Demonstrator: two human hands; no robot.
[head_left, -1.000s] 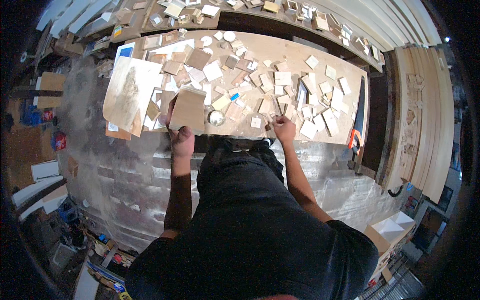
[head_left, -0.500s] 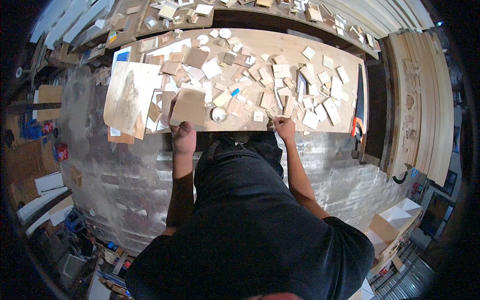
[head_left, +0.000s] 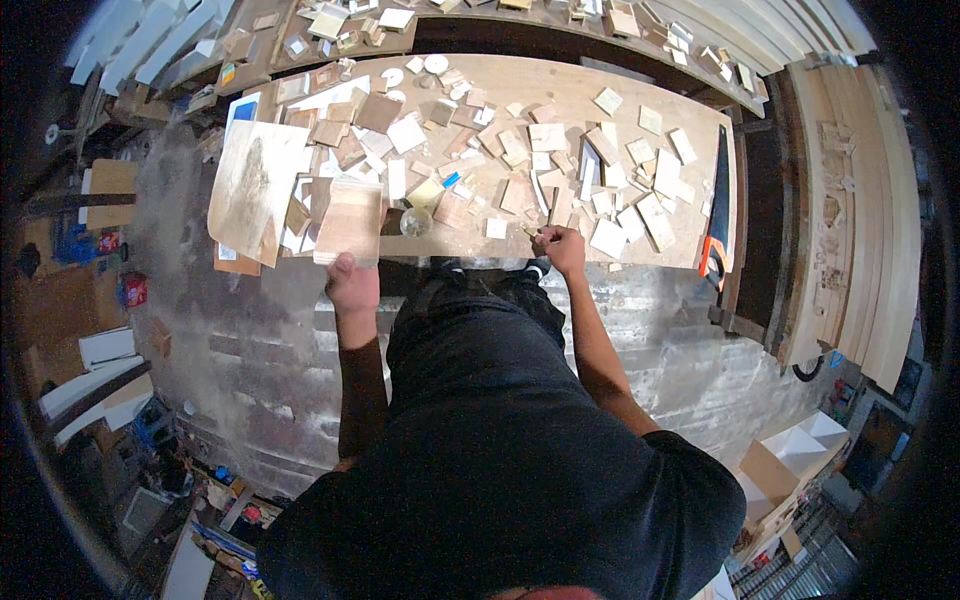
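Observation:
My left hand [head_left: 353,287] is closed around the lower end of a wooden block [head_left: 349,215], held upright at the table's near edge. Just right of it stands a round, shiny jar or bowl [head_left: 415,221]. My right hand [head_left: 562,250] is pinched at the near edge, and a small, thin yellowish thing shows at its fingertips, too small to make out. A small pale square of wood [head_left: 496,228] lies to the left of those fingers. Beyond both hands, many loose wood pieces [head_left: 548,138] are scattered over the wooden tabletop [head_left: 460,245].
A handsaw [head_left: 714,250] with an orange and black handle lies along the table's right edge. A large thin wooden panel [head_left: 255,185] rests at the left. Behind runs a shelf [head_left: 560,32] with more offcuts; long planks [head_left: 850,220] are stacked at the right.
The block in my left hand has turned, now showing a lighter reddish face, and has shifted slightly left and down. My right hand stays pinched, moved slightly left. The whole view has shifted a little.

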